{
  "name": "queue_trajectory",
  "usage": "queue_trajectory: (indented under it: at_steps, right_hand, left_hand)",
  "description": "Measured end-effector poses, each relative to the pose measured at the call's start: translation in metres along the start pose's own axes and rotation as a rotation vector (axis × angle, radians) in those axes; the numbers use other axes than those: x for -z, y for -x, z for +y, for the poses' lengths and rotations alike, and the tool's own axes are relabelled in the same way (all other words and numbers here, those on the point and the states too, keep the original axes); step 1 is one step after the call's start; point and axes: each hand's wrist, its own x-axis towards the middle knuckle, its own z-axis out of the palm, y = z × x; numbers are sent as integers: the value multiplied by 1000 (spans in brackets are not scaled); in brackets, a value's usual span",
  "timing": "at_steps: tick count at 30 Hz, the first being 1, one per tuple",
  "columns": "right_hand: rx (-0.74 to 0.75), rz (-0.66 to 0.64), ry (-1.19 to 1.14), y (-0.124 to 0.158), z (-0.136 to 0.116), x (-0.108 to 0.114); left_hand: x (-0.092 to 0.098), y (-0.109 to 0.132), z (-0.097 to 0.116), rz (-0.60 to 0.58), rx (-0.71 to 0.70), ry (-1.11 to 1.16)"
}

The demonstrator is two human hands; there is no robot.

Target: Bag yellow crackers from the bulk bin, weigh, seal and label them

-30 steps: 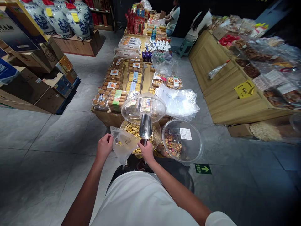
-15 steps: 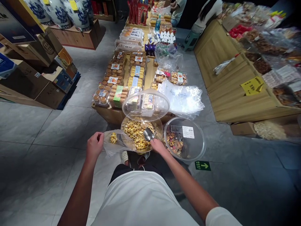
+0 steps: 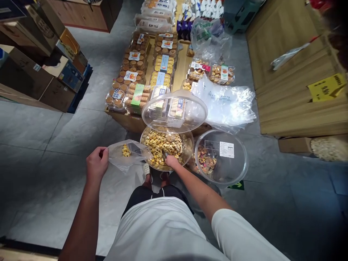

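My left hand (image 3: 97,163) is closed on the rim of a clear plastic bag (image 3: 127,155) that holds a few yellow snack pieces. My right hand (image 3: 172,161) is closed inside a round clear tub (image 3: 187,144) full of the same yellow snacks; the metal scoop it held earlier is now hidden among them. The tub's clear lid (image 3: 174,110) stands tipped open above it. The bag hangs just left of the tub, at its rim.
A second clear tub (image 3: 221,156) with mixed snacks stands to the right. A wooden table (image 3: 179,69) of boxed pastries stretches ahead, with loose plastic bags (image 3: 225,105) on its right corner. Cardboard boxes (image 3: 40,72) sit left; a wooden counter (image 3: 299,90) right.
My right hand lowered the scoop from above the bag down into the tub of yellow snacks. The bag now holds snack pieces, and my left hand drew it leftward. My view tilted down.
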Motion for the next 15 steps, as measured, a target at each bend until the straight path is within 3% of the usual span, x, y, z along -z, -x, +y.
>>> queue_trajectory:
  at_steps: [11, 15]
  right_hand:
    - [179, -3, -104, -11, -21, -6]
    - [202, -32, -218, -22, -15, -2]
  left_hand:
    - [-2, 3, -4, -17, 12, 15]
    - [5, 0, -2, 6, 19, 20]
